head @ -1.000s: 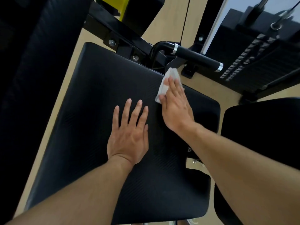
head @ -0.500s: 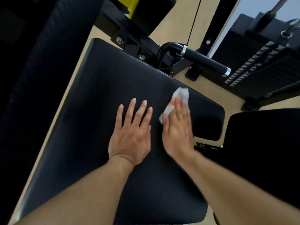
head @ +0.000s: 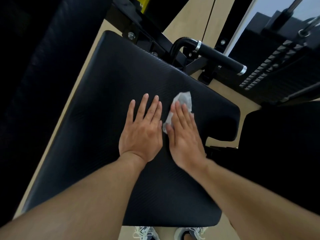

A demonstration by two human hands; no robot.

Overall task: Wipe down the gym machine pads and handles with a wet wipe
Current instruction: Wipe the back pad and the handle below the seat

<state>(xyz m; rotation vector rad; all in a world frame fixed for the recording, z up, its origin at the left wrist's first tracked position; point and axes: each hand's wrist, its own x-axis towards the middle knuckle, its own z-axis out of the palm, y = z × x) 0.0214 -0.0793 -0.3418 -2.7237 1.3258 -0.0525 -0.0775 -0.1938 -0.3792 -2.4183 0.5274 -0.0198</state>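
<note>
Pale wood-tone flooring [head: 194, 18] surrounds a black textured seat pad [head: 97, 118] that fills the centre of the head view. Left hand [head: 141, 132] lies palm-down on the pad, fingers straight and slightly spread, holding nothing. Right hand [head: 184, 134] lies just beside it, fingers straight and together, pressing a crumpled white wet wipe [head: 183, 100] flat against the pad; the wipe protrudes beyond the fingertips and beside the thumb. Beyond the pad's far edge sits a black handle [head: 220, 58] with chrome end collars.
</note>
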